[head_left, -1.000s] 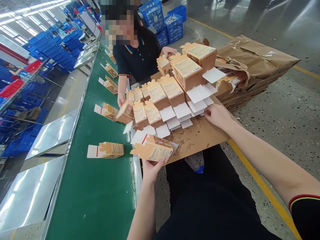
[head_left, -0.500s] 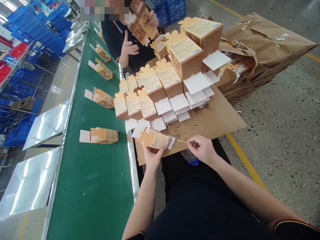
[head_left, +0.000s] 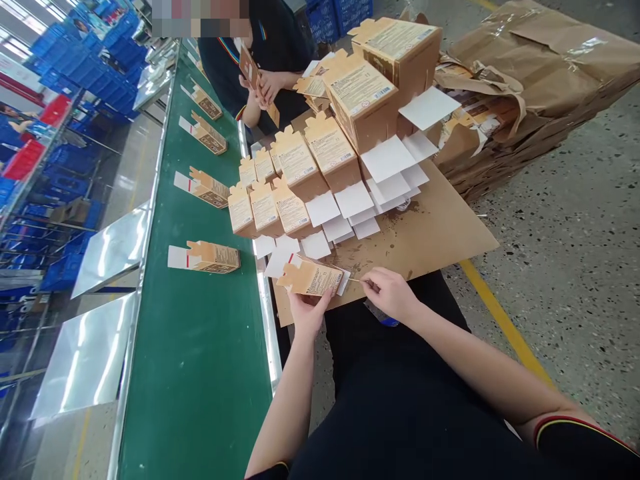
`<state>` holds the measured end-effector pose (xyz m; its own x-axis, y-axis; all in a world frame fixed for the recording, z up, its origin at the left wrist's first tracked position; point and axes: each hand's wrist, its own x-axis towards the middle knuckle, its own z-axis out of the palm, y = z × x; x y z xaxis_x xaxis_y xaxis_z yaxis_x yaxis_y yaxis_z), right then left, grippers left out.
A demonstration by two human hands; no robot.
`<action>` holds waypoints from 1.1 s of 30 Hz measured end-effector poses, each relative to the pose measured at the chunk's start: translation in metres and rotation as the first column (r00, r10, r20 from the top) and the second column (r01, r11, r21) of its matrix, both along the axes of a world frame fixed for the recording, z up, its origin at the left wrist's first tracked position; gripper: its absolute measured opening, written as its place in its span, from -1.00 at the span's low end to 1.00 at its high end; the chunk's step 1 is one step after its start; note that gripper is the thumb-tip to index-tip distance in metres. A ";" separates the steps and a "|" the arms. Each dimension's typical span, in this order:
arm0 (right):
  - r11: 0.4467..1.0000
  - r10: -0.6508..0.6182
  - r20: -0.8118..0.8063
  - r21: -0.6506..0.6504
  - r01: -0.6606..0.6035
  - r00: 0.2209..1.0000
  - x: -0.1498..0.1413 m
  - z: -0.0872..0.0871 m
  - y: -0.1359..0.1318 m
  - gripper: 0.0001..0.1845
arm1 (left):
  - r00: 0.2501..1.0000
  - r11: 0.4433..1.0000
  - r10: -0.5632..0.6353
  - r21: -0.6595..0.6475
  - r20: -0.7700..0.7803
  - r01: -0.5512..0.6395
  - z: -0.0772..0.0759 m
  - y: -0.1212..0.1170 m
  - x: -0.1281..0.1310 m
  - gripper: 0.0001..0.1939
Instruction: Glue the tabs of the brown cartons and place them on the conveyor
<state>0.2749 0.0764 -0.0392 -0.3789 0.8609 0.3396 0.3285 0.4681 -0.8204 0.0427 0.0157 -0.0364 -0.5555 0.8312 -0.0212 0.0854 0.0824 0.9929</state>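
Note:
My left hand (head_left: pixel 309 312) grips a small brown printed cardboard box (head_left: pixel 313 277), tilted, with a white flap standing out at its right end and another at its left. In my right hand (head_left: pixel 387 293) a thin pale stick, like a cotton swab (head_left: pixel 354 280), is pinched between thumb and fingers. The stick's tip points left and reaches the box's right end; whether it touches the flap I cannot tell. Just beyond my hands, rows of similar open boxes (head_left: pixel 295 163) lie stacked on a brown cardboard sheet (head_left: pixel 425 230), their white flaps (head_left: pixel 387 160) turned toward me.
On my left runs a green conveyor belt (head_left: pixel 200 360) carrying several open boxes (head_left: pixel 215 257). Across the table another person (head_left: pixel 260 87) holds a flat carton piece. A brown-paper-wrapped stack (head_left: pixel 560 60) stands at the right, and blue crates (head_left: pixel 323 20) are behind.
My right hand has moved left, bringing the swab's tip up to the box's end. The co-worker's hands have come together lower on a carton. My view has shifted slightly.

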 end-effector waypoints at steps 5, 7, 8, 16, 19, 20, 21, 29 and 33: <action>0.991 -0.129 -0.090 0.017 0.131 0.988 0.022 0.009 -0.001 -0.77 | 0.986 0.996 -0.051 -0.082 -0.158 0.038 0.007 -0.004 0.007 -0.02; 0.988 -0.156 -0.101 -0.002 0.157 0.983 0.032 0.014 -0.006 -0.78 | 0.975 0.996 -0.055 -0.086 -0.215 0.037 0.010 -0.005 0.012 -0.03; 0.986 -0.166 -0.101 -0.014 0.165 0.981 0.037 0.017 -0.008 -0.78 | 0.967 0.996 -0.047 -0.082 -0.249 0.028 0.010 -0.006 0.014 -0.04; 0.974 -0.225 -0.065 -0.047 0.222 0.972 0.060 0.033 -0.023 -0.79 | 0.856 0.990 -0.008 -0.123 -0.516 -0.065 0.005 -0.009 0.018 -0.17; 0.980 -0.200 -0.077 -0.035 0.198 0.977 0.058 0.037 -0.022 -0.77 | 0.843 0.990 -0.015 -0.129 -0.538 -0.064 0.005 -0.004 0.023 -0.20; 0.982 -0.188 -0.083 -0.024 0.187 0.979 0.058 0.038 -0.021 -0.77 | 0.843 0.991 -0.027 -0.125 -0.537 -0.048 0.006 -0.003 0.024 -0.22; 0.984 -0.180 -0.087 -0.009 0.180 0.980 0.058 0.040 -0.020 -0.77 | 0.844 0.992 -0.040 -0.120 -0.534 -0.028 0.007 -0.003 0.025 -0.23; 0.951 -0.301 -0.059 0.062 0.304 0.952 0.079 0.048 -0.009 -0.81 | 0.807 0.943 0.251 -0.055 -0.534 -0.329 0.033 -0.057 -0.070 -0.13; 0.952 -0.293 -0.090 0.061 0.299 0.952 0.076 0.050 -0.001 -0.81 | 0.751 0.826 0.531 0.041 -0.393 -0.562 0.048 -0.071 -0.164 0.03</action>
<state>0.3509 0.0756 0.0105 -0.0802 0.9020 0.4242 0.3970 0.4193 -0.8165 -0.1213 -0.0556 0.0120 -0.8918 0.3879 0.2330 0.3618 0.3020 0.8820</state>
